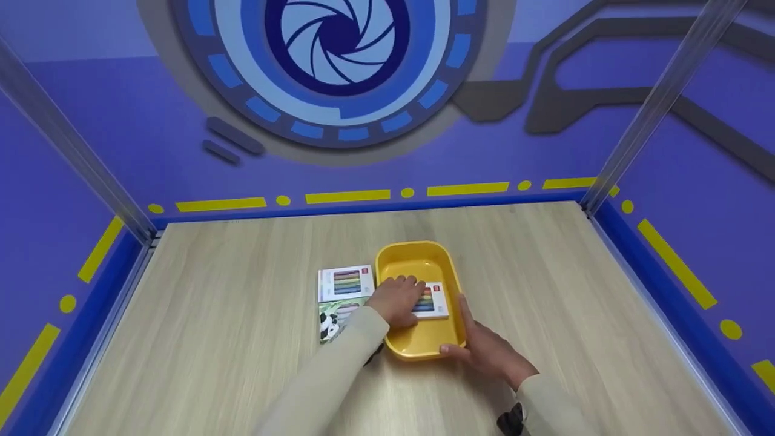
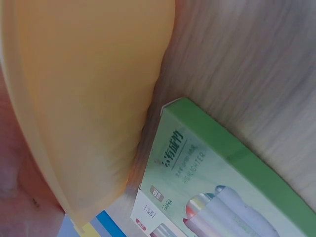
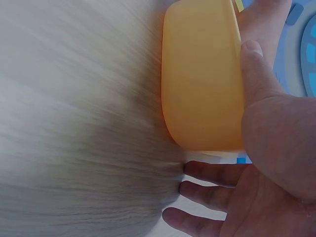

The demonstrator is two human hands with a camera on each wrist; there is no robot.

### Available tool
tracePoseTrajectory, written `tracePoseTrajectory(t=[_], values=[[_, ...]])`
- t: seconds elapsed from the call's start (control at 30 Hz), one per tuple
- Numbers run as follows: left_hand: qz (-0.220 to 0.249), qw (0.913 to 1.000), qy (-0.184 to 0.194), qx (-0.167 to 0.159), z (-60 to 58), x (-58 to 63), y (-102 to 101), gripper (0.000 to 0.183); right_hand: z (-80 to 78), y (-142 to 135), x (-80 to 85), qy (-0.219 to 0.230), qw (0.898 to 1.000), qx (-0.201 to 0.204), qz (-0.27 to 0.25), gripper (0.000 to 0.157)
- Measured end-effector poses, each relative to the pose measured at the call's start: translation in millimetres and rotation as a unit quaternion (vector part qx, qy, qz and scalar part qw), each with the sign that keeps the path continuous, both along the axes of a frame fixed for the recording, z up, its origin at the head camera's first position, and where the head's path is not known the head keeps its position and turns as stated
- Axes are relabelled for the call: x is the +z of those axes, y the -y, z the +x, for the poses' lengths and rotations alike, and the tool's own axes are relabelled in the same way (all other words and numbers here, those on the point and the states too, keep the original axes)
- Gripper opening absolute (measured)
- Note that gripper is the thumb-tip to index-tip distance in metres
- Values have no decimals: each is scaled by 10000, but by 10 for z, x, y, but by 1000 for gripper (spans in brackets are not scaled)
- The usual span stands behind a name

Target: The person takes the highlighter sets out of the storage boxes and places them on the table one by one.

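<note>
A yellow plastic tray [image 1: 424,346] stands on the wooden table. My left hand [image 1: 396,301] reaches over its left wall and holds a white box of coloured pens [image 1: 437,301] inside, fingers at the far edge and thumb at the near edge; the hand covers the box's left end. My right hand [image 1: 484,348] grips the tray's near right corner. In the right wrist view, the thumb [image 3: 256,64] lies on the rim while the other fingers [image 3: 207,195] extend past the wall. Left of the tray lie another white pen box [image 1: 346,283] and a green panda highlighter box [image 2: 197,163].
The table [image 1: 242,290] has a pale wood grain. Purple panels with yellow marks [image 1: 348,197] enclose it at the back and sides, with clear corner posts [image 1: 660,91]. My left forearm [image 1: 330,375] partly covers the green box.
</note>
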State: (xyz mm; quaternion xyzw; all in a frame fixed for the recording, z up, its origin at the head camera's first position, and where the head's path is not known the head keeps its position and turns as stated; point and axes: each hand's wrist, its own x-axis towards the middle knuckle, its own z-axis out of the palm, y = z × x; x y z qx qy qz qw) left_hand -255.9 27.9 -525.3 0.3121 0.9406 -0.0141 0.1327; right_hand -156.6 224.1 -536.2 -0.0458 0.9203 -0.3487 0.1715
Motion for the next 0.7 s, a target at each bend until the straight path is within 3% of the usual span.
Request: tracePoseTrajectory(t=[0.7], values=[[-169,9997,-149,-111,34,56,29,72,-25,8,-39,52,10000,-17,-66,114]])
